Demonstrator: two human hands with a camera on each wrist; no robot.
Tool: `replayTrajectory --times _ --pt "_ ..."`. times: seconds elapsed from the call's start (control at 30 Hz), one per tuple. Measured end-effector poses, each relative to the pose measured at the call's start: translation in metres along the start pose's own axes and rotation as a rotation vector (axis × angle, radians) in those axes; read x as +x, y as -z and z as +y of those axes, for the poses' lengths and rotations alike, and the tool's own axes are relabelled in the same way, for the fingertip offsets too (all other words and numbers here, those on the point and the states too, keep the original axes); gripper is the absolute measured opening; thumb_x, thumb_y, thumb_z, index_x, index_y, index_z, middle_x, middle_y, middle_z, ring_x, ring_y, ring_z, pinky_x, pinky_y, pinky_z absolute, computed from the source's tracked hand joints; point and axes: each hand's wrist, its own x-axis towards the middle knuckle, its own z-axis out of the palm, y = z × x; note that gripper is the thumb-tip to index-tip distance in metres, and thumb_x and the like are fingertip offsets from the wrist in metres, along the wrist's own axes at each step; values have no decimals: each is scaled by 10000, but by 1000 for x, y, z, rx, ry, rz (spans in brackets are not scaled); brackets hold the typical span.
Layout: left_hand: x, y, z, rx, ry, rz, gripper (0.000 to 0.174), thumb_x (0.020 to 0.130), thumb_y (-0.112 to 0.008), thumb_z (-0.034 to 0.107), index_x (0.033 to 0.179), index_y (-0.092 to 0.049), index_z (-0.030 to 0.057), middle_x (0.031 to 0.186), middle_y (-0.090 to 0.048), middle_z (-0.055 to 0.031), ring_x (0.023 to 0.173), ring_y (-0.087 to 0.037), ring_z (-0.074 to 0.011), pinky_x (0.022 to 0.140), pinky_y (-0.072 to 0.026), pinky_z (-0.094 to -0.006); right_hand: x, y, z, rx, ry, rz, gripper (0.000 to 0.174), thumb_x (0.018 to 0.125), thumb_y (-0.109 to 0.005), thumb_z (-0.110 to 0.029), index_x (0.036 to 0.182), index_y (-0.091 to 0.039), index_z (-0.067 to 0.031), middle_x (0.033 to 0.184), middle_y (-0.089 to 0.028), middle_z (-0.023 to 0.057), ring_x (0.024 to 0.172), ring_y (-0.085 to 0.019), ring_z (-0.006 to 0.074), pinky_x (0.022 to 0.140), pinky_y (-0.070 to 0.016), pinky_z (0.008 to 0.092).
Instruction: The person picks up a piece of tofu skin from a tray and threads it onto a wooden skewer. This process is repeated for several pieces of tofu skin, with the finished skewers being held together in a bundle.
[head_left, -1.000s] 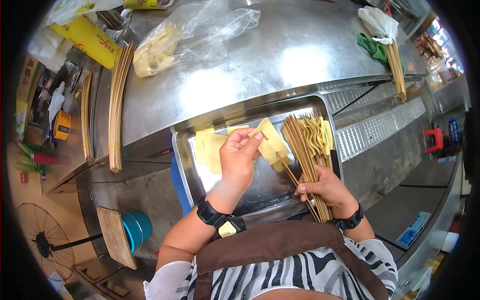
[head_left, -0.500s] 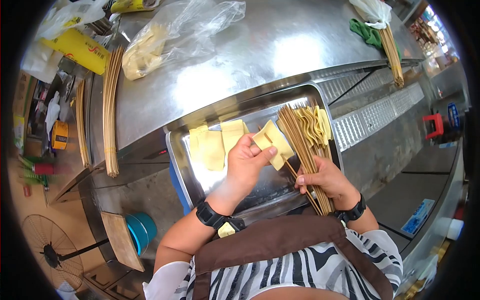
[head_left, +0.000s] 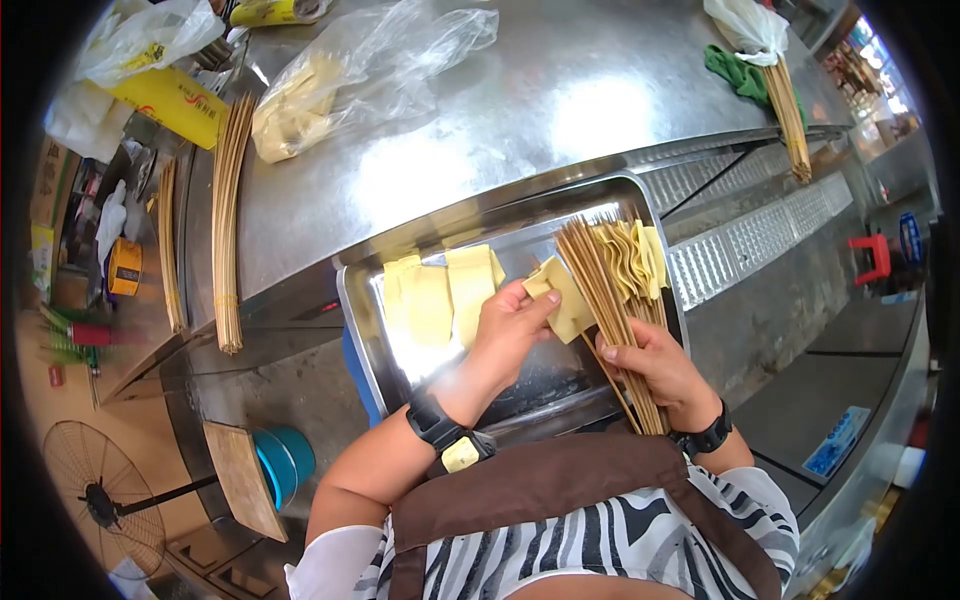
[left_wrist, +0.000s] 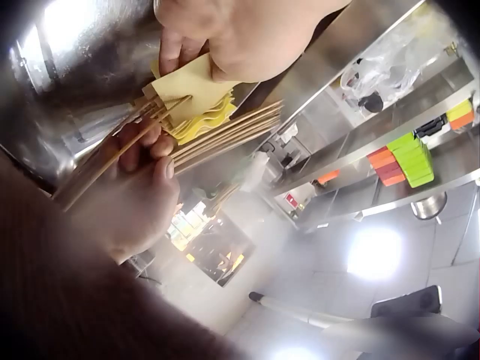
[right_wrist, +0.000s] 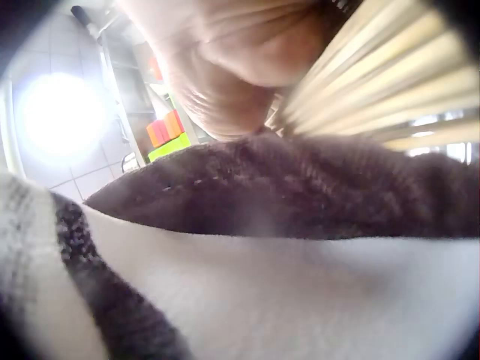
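My left hand [head_left: 508, 335] pinches the left edge of a thin yellow tofu sheet [head_left: 572, 312] between thumb and fingers. A bamboo skewer [head_left: 612, 385] runs from the right hand into this sheet; the left wrist view shows the skewer [left_wrist: 124, 152] piercing it. My right hand [head_left: 655, 372] grips that skewer together with a thick bundle of bamboo skewers [head_left: 592, 275]. Beside the bundle are wavy, threaded tofu sheets [head_left: 628, 262]. In the right wrist view, the right hand [right_wrist: 247, 49] and skewers [right_wrist: 390, 75] show only partly, above the brown apron [right_wrist: 300, 187].
Beneath the hands is a metal tray [head_left: 520, 405] with flat tofu sheets [head_left: 418, 305] at its left. On the steel table [head_left: 540, 60] lie a plastic bag of sheets [head_left: 295, 115] and a skewer bundle [head_left: 230, 230]. Another bundle [head_left: 788, 120] sits at the far right.
My left hand has moved right and slightly down, toward the right hand. The sheet has gone from spread out to bent over along the skewer. The right hand keeps its grip.
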Motion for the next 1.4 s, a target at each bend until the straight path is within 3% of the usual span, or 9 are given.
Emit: replayTrajectory --times 0.43,0.53,0.63,0.67,0.73,1.03,1.3,1.37,1.4 --pt "29 -15 -5 464 -65 51 285 859 -631 126 1079 -557 -40 923 -643 -118 803 -624 -166 672 -507 -280 -2 6 -11 224 -66 -103 158 898 -550 -52 1032 -552 33 1003 -618 129 920 -647 232 804 -560 361" --pt "11 -24 2 1031 -473 173 585 808 -666 134 1281 -392 -76 1158 -524 -228 901 -610 -261 791 -501 -327 1 8 -5 245 -32 -74 160 884 -575 -51 1028 -574 19 1011 -608 95 948 -630 214 860 -537 375" --pt "4 -29 24 1096 -691 139 501 823 -652 98 1233 -423 -75 1106 -562 -196 905 -612 -222 788 -498 -301 1 14 3 229 -46 -109 160 871 -592 -43 1024 -587 7 977 -603 66 913 -631 189 875 -527 365" --pt "6 -28 28 1094 -692 142 501 823 -652 98 1233 -423 -75 1106 -562 -196 905 -612 -222 788 -498 -301 1 14 4 229 -47 -100 154 869 -594 -39 1017 -590 2 964 -601 56 898 -630 177 872 -527 360" --pt "7 -26 33 383 -306 -102 359 847 -628 68 1145 -469 -54 1044 -597 -153 893 -617 -177 778 -497 -282 2 13 5 226 -48 -94 149 866 -596 -34 1011 -593 -2 951 -599 45 884 -630 165 869 -527 354" --pt "7 -16 37 206 -200 -47 115 888 -605 47 946 -525 -12 810 -637 -84 750 -643 -155 688 -536 -276 1 5 1 149 -71 -25 147 873 -589 -30 1018 -589 -6 920 -597 29 783 -604 122 850 -529 354" --pt "-17 25 52 235 -194 -178 155 842 -643 37 966 -550 28 945 -630 -86 883 -631 -213 797 -503 -314 -1 0 -3 117 -87 3 137 848 -630 -5 972 -576 -30 815 -598 21 726 -618 121 819 -536 310" --pt "-36 44 75 1412 -844 -125 307 708 -696 8 982 -567 47 1011 -597 -92 1004 -570 -289 881 -453 -380 -1 4 -1 90 -57 2 144 842 -631 -2 971 -575 -32 816 -609 31 742 -626 125 818 -537 310" --pt "-40 53 78 1417 -839 -136 307 708 -696 8 982 -567 47 1011 -597 -92 1004 -570 -289 881 -453 -380 0 6 0 103 -55 -10 143 839 -632 -5 967 -576 -37 808 -611 34 745 -628 129 819 -529 303"
